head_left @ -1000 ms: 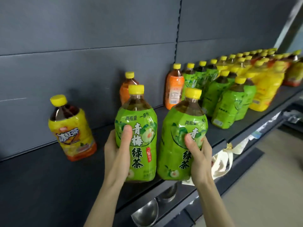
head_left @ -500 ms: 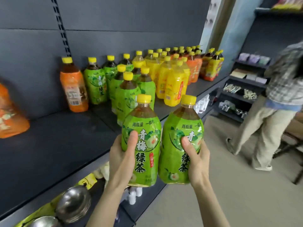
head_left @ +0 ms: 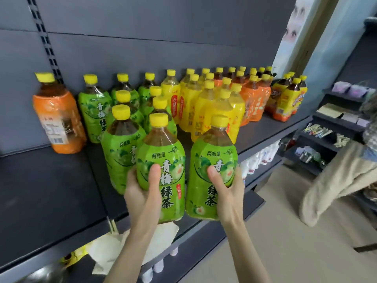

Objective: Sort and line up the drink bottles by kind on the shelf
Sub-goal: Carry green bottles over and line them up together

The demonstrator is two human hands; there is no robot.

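Green labels are wrapping the two tea bottles that the person is holding up at the front edge of the shelf. The left hand is gripping the first green bottle around its lower half, with the thumb lying across the label. The right hand is gripping the second green bottle the same way. Both bottles are standing upright, side by side and nearly touching, each wearing a yellow cap. Whether their bases are resting on the shelf board is hard to tell.

Just behind them, matching green bottles are standing in short rows. Left of that group, a lone orange bottle is standing near the dark back panel. Further right, yellow bottles are crowding together, then orange bottles, then a small cluster with yellow-and-red labels at the far end. At the right edge, someone in pale trousers is standing on the floor.
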